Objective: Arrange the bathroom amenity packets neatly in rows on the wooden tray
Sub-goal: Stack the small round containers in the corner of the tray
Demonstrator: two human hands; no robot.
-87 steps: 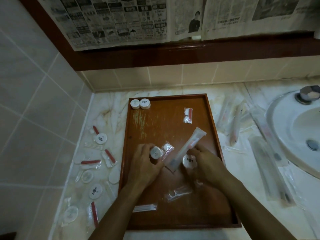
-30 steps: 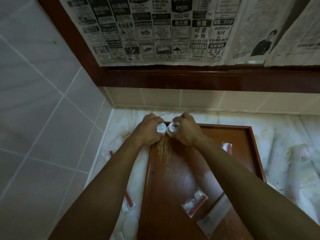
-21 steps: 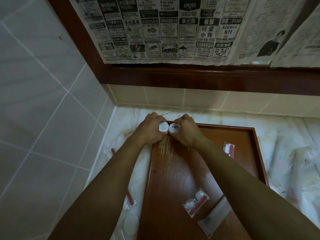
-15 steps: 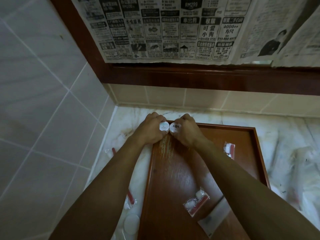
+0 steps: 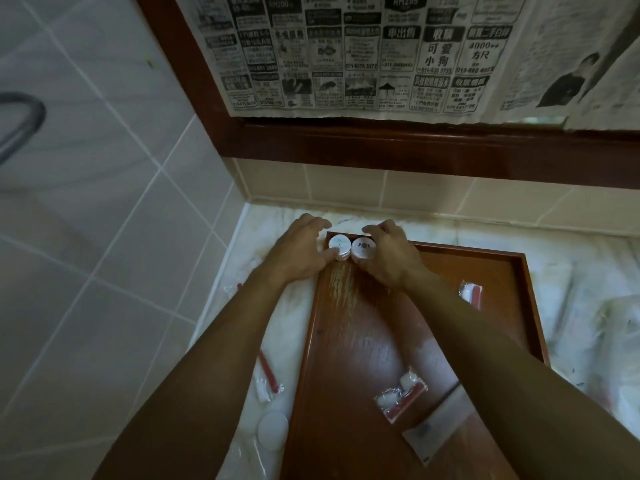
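Change: half a second ago both hands were curled tight around the round white packets at the far left corner of the tray; now the fingers are lifting and spreading, so the two discs show almost whole.
Left hand (image 5: 298, 252): its thumb rests against the near edge of the left round packet (image 5: 339, 244), and the fingers arch loosely over the tray's far rim; the grip is loosening, more a touch than a pinch.
Right hand (image 5: 388, 256): cupped around the right round packet (image 5: 363, 247), thumb under its near edge, fingers raised above the far side, lightly holding it.
Packets: the two discs sit side by side, touching, tucked into the far left corner of the wooden tray (image 5: 530, 299). Whether others lie beneath them I cannot tell.
Meaning: the first row looks begun and this pair seems placed; the hands appear about to let go.
Still loose on the tray: a red and white packet (image 5: 471, 295) near the right wall, another red and white packet (image 5: 401, 396) toward the near side, and a long clear packet (image 5: 437, 429) lying crooked beside it.
Off the tray: a round white packet (image 5: 273, 429) and a red stick packet (image 5: 267, 377) lie on the marble counter (image 5: 588, 258) to the left.
Judgement: most of the arranging is not yet done.
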